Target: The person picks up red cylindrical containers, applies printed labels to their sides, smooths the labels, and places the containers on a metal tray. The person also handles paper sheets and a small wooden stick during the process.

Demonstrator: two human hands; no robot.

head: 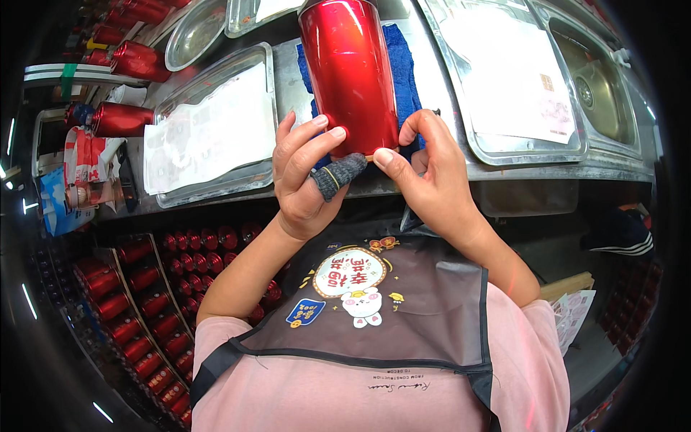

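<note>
A glossy red metal cylinder, like a flask body (351,75), lies on a blue cloth (402,70) with its near end towards me. My left hand (307,167) rests fingertips on its left side. The thumb, in a grey knitted finger cover (340,175), presses at the near rim. My right hand (432,167) has thumb and bent forefinger at the right of that rim. Between the two thumbs shows a small tan edge (370,158); what it belongs to is too small to tell. The cylinder's far end reaches the top of the picture.
Metal trays with white printed sheets flank the cylinder, on the left (216,129) and right (513,81). A sink basin (599,92) lies far right, a round metal bowl (195,32) upper left. More red cylinders stand on the bench (121,120) and in racks (146,308) below left.
</note>
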